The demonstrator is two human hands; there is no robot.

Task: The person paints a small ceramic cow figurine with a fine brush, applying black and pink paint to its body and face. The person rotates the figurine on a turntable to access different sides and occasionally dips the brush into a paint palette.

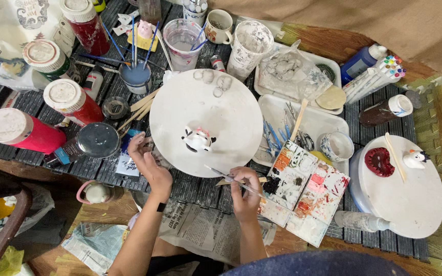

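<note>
Figurine: small white figurine [198, 139] sits mid-turntable [180, 110], black patches and pink touches already on; much white remains, I judge.
Right hand [245, 190]: my grip pinches a thin brush [224, 176], below the turntable's rim.
Left hand [147, 163]: fingers curled at the turntable's left edge (holding nothing I can see).
Around: palette [305, 191] right of the turntable, red jars [72, 99] left, crowding my reach.

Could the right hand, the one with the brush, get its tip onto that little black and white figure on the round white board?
Probably yes. The right hand holds a thin brush at the round white board's near edge, and nothing lies between it and the figure.
</note>
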